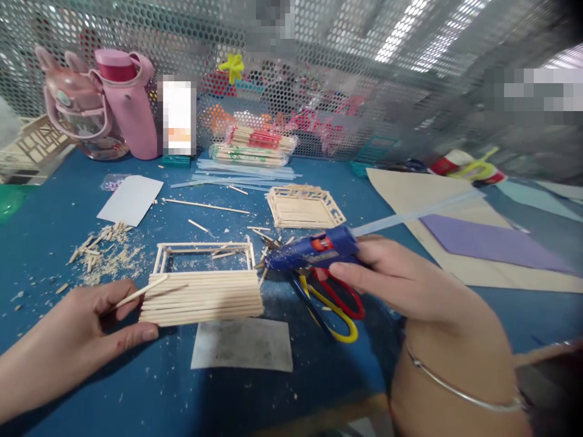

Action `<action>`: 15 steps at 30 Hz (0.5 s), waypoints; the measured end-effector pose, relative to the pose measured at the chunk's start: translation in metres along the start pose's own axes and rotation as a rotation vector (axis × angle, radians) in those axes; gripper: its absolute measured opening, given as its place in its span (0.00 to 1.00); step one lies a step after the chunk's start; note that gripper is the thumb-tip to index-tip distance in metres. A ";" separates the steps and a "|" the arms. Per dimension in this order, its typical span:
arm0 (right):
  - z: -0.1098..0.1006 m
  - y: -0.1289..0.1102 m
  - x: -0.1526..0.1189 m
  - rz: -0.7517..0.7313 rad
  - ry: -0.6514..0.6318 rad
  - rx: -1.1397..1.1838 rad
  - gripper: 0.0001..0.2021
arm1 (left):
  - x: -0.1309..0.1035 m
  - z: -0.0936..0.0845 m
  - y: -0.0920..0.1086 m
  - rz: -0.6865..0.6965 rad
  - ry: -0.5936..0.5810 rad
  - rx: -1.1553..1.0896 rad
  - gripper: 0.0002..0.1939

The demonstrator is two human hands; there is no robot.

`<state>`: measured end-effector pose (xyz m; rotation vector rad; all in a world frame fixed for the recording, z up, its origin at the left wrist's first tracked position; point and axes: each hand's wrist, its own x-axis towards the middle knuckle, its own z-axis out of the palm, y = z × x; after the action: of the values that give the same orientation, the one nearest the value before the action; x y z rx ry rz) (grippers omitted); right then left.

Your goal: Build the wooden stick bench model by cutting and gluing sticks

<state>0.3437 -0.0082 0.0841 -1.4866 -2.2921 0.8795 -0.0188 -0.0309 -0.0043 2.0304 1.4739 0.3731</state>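
Note:
My right hand (401,276) grips a blue hot glue gun (314,247), and a long clear glue stick (410,215) sticks out of its back. The gun's nozzle points left, close to the right corner of a model made of thin wooden sticks (203,297). That model has a panel of sticks laid side by side in front and an open frame behind. At its left edge, my left hand (107,315) is closed, thumb on the panel, with a short wooden stick (141,292) between the fingers. Scissors with red and yellow handles (350,331) lie under the gun.
A small stick tray (305,209) sits farther back. Stick scraps (107,246) and white paper (132,199) lie left; another paper (241,345) is in front. Glue sticks (246,173), bagged sticks (252,147) and pink bottles (130,109) stand near the mesh wall. Purple sheet (492,241) at right.

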 end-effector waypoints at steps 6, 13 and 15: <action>0.000 -0.002 0.001 0.029 -0.011 -0.046 0.18 | 0.001 -0.002 -0.004 0.024 -0.011 0.031 0.17; -0.001 -0.001 0.002 0.037 -0.028 -0.061 0.18 | 0.002 -0.002 0.002 0.024 -0.001 0.033 0.18; -0.001 0.000 0.001 0.045 0.019 -0.080 0.17 | 0.002 -0.003 0.004 0.030 0.000 0.026 0.19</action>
<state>0.3435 -0.0071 0.0849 -1.5779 -2.3136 0.7906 -0.0170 -0.0292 0.0002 2.0748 1.4566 0.3685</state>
